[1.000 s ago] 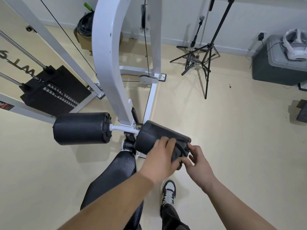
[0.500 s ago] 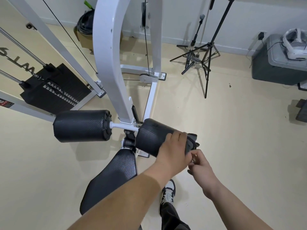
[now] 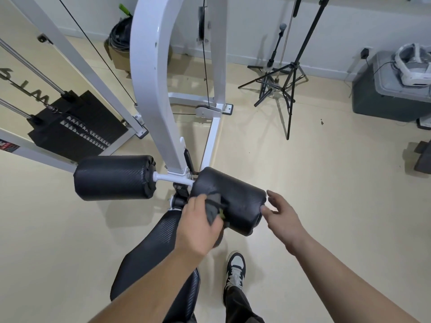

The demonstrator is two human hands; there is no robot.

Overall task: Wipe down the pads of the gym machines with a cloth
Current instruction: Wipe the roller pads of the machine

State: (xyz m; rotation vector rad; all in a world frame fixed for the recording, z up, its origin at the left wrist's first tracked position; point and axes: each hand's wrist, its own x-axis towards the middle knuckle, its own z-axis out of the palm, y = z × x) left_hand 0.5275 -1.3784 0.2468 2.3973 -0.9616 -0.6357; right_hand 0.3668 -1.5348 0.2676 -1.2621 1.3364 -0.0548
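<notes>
Cloth (image 3: 213, 209) is shifted inward along the right roller pad (image 3: 240, 194), gripped by the left hand (image 3: 198, 229). The pad's long axis is laid left to right; at its outer end the right hand (image 3: 283, 217) is held, fingers (image 3: 274, 198) spread, empty.

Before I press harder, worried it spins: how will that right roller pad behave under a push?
The right roller pad is a cylinder on a white axle, so it probably turns. Its textured cover looks grippy against the cloth. Its rounded edges suggest soft padding that gives slightly.
</notes>
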